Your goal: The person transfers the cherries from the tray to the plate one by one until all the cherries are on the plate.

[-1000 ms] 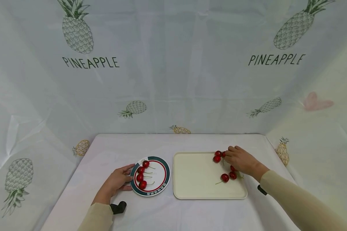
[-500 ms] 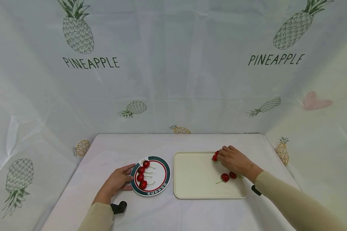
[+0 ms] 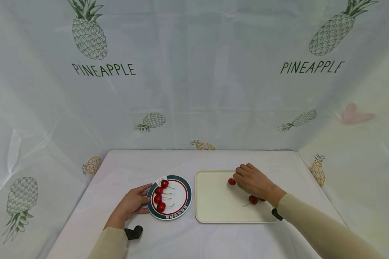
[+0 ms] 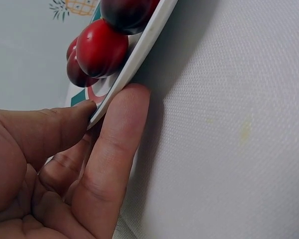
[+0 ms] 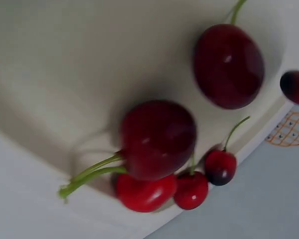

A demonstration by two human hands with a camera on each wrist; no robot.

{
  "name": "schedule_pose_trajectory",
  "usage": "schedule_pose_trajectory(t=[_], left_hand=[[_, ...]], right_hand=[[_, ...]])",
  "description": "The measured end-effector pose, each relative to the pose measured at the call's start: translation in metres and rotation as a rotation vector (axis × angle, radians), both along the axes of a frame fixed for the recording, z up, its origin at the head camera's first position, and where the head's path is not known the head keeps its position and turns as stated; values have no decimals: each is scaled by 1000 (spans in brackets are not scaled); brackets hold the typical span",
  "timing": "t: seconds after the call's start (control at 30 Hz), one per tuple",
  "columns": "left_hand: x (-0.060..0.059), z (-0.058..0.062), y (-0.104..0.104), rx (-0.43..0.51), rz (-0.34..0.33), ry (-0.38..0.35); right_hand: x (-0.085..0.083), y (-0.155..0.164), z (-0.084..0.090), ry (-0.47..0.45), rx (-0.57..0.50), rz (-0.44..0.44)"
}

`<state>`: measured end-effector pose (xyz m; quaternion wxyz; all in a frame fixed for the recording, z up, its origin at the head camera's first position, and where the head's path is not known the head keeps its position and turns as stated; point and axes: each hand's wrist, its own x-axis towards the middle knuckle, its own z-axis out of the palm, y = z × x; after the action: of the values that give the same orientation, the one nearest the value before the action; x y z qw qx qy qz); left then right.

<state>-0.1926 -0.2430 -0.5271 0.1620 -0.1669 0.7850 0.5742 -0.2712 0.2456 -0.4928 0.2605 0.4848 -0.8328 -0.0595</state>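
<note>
A round white plate with a green and red rim (image 3: 186, 201) holds three red cherries (image 3: 159, 198) in a row. My left hand (image 3: 144, 198) is at its left edge. In the left wrist view my thumb and forefinger (image 4: 109, 112) pinch the plate's rim (image 4: 139, 55) beside a cherry (image 4: 102, 47). My right hand (image 3: 238, 180) hovers over the cream tray (image 3: 214, 201) and pinches a single cherry (image 3: 231, 181) at its fingertips. More cherries (image 3: 253, 199) lie on the tray under my wrist. The right wrist view shows several cherries (image 5: 159, 137) close up on the tray (image 5: 50, 74), but no fingers.
Plate and tray sit side by side on a white tablecloth (image 3: 133, 165), a narrow gap between them. Pineapple-printed fabric walls (image 3: 194, 90) close off the back and both sides. Black wrist mounts (image 3: 133, 232) sit near the table's front edge.
My right hand has moved left across the tray from the cherries at its far right, carrying one cherry with it. The left hand has stayed on the plate's rim.
</note>
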Motion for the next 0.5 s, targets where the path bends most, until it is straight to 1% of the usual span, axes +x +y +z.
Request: schedule_pose_trajectory(t=[0.13,0.27,0.4,0.5], left_hand=[[0,-1,-1,2,-4,5],[1,-1,-1,14,0,4],[1,-1,-1,21,-1,4],[1,0,-1,19,0,2]], right_hand=[[1,-13,3,9,18,-15],[3,-26,7,13,15,-5],[4,-39,8,-2,1,15],[5,-49,8,-18,12,6]])
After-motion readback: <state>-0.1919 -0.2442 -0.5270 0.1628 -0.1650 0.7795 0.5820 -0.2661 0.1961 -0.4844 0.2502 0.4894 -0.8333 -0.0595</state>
